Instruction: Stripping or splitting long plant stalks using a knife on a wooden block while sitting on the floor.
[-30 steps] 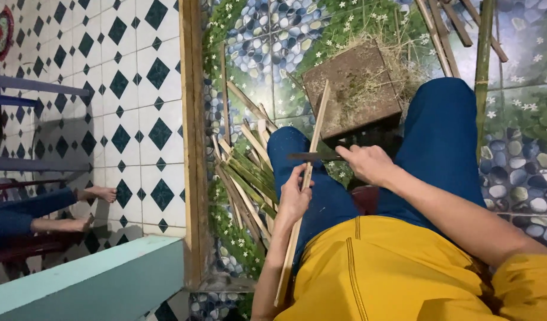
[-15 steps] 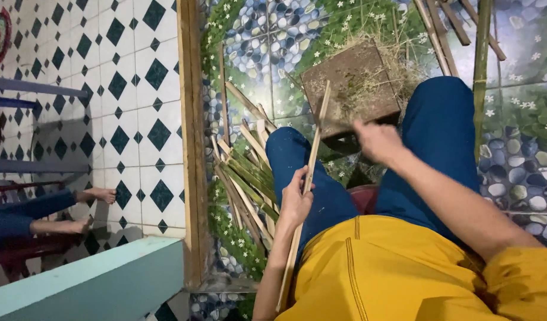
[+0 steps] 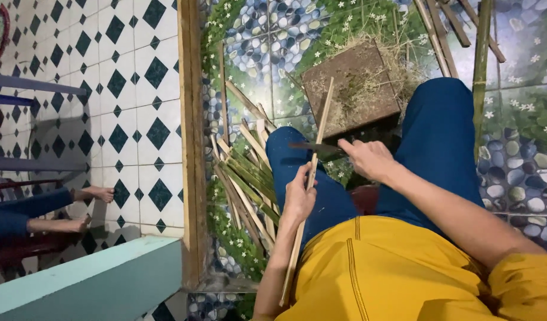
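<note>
We are gripping a long bamboo strip (image 3: 312,178) in our left hand (image 3: 298,199), its long axis running from seven to one o'clock over a wooden block (image 3: 350,83). Our right hand (image 3: 368,159) is closing its grip on a knife (image 3: 315,147), blade crossing the strip at nine o'clock.

A long pale bamboo strip (image 3: 312,178) runs from seven o'clock up toward twelve, nearly upright, slightly tilted. A dark knife blade (image 3: 314,147) crosses it, pointing to nine o'clock.
</note>
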